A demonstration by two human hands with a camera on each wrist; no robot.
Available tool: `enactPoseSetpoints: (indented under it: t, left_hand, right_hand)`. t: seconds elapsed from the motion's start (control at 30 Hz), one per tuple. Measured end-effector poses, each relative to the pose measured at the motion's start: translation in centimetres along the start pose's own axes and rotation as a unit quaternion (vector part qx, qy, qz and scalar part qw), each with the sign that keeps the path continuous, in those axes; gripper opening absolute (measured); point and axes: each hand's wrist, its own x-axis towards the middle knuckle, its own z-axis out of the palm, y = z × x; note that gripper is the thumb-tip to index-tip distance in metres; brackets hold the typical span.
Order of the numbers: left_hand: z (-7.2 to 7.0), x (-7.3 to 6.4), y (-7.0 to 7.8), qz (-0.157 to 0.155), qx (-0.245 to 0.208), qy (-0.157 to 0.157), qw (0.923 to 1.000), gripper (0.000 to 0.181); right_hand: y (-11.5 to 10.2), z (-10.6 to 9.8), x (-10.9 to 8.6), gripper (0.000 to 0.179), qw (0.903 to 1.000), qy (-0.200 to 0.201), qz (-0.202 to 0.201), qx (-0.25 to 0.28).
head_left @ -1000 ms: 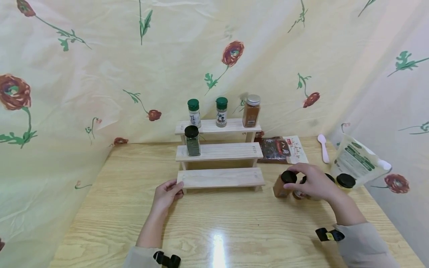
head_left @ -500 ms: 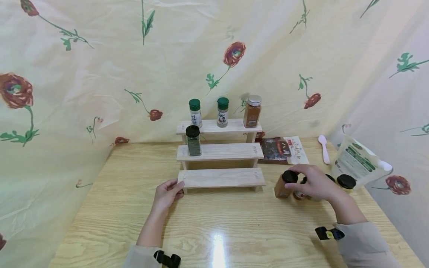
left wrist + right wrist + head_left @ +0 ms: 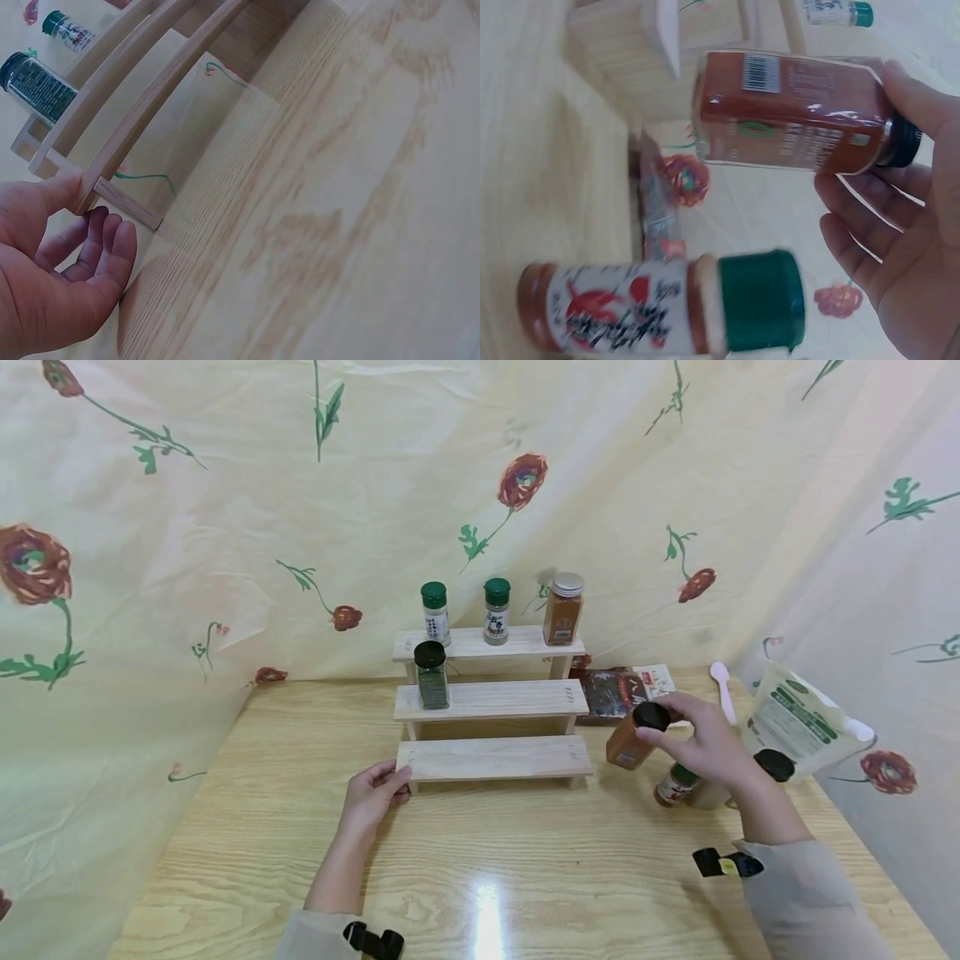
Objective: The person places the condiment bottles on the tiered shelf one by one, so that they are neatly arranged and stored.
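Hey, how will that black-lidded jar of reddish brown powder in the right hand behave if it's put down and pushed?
The jar probably won't roll, since its sides look flat. Its smooth, shiny surface might feel slippery. It's likely fairly heavy for its size, as it looks mostly full.

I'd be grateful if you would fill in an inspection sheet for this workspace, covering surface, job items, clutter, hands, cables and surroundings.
Surface: wood-grain table, glare near the front.
Job's things: wooden rack with two green-capped bottles and a silver-capped jar on top, a dark-green jar on the middle tier; brown jar tilted in hand.
Clutter: packet, spoon, white pouch, red-printed bottle; another black-capped jar mostly hidden.
Hands: left hand grips the rack's lowest tier at its left end; right hand holds the brown jar near its cap.
Cables: nothing seen.
Surroundings: flower-printed cloth behind the table.
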Motion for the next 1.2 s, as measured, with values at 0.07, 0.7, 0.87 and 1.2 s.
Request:
enactPoseSetpoints:
  t: [0.07,0.7,0.87,1.2]
  left_hand:
    - [0.0,-0.1,0.0,0.0,0.002,-0.001,1.0,0.041]
    - [-0.2,-0.2,0.2,-0.002,0.001,-0.007,1.0,0.043]
    - [-0.2,-0.2,0.2,0.001,0.001,-0.009,1.0,0.044]
    - [-0.1,0.0,0.0,0.004,-0.001,-0.003,1.0,0.042]
  right_hand:
    - [-0.4,-0.1,0.4,0.026,0.9998,0.015,0.009,0.007]
    - [-2.6,0.8,5.4,0.027,0.9983,0.055,-0.016,0.014]
    - [-3.5,1.2,6.6,0.026,0.9973,0.054,-0.037,0.032]
    - [-4.6,3.0,9.0,0.029,0.9976,0.035,-0.044,0.041]
